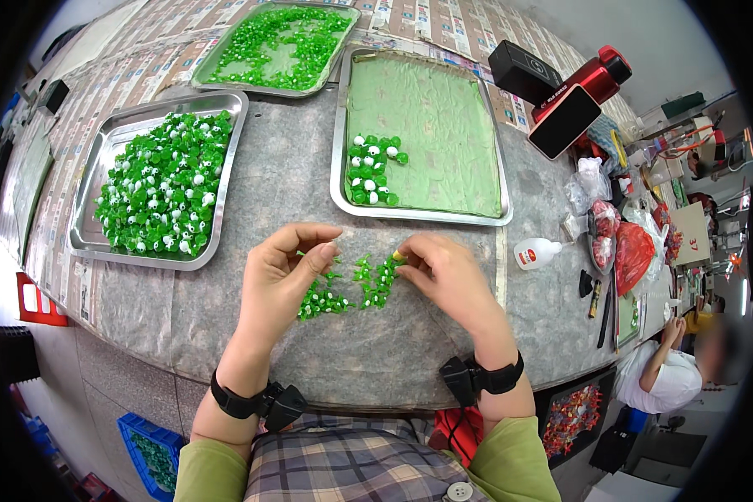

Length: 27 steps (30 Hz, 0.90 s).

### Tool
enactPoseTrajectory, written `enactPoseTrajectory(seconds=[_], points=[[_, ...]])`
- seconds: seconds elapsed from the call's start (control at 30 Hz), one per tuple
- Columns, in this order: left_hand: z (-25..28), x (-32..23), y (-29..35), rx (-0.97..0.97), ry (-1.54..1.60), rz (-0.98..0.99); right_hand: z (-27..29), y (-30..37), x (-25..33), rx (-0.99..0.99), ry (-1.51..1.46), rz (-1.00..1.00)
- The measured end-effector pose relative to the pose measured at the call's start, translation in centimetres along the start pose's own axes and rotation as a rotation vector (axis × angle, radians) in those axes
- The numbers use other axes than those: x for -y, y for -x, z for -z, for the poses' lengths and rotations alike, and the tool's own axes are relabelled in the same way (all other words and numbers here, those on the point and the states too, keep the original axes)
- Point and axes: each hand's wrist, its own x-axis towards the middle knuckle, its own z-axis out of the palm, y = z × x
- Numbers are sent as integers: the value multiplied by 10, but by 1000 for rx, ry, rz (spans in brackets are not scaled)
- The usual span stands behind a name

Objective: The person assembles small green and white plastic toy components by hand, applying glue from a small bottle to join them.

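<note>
My left hand (286,272) is curled, thumb and forefinger close together; anything between them is too small to make out. My right hand (448,276) pinches a small yellow piece (398,256). Just below and between both hands lies a loose pile of small green plastic pieces (326,303) with white ends, on the grey tabletop covering (376,356). Beyond the hands, a metal tray (507,188) lined with green holds a cluster of green-and-white pieces (372,171) in its near left corner.
A metal tray (82,219) heaped with green-and-white pieces stands at left; another tray (343,52) with green pieces is behind. On the right are a white bottle (536,253), a phone (566,122), a red flask (590,79) and plastic bags (633,255). A co-worker (663,376) sits far right.
</note>
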Motion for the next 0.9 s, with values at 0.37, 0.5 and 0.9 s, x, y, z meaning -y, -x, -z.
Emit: enactPoseTrajectory(seconds=[0.37, 0.5, 0.9], points=[[-18, -1, 9, 270, 38, 197, 20, 8, 24, -66, -586, -148], [-23, 4, 11, 253, 18, 185, 15, 11, 35, -24, -707, -115], [-11, 0, 8, 150, 351, 251, 64, 78, -69, -1234, -301, -314]])
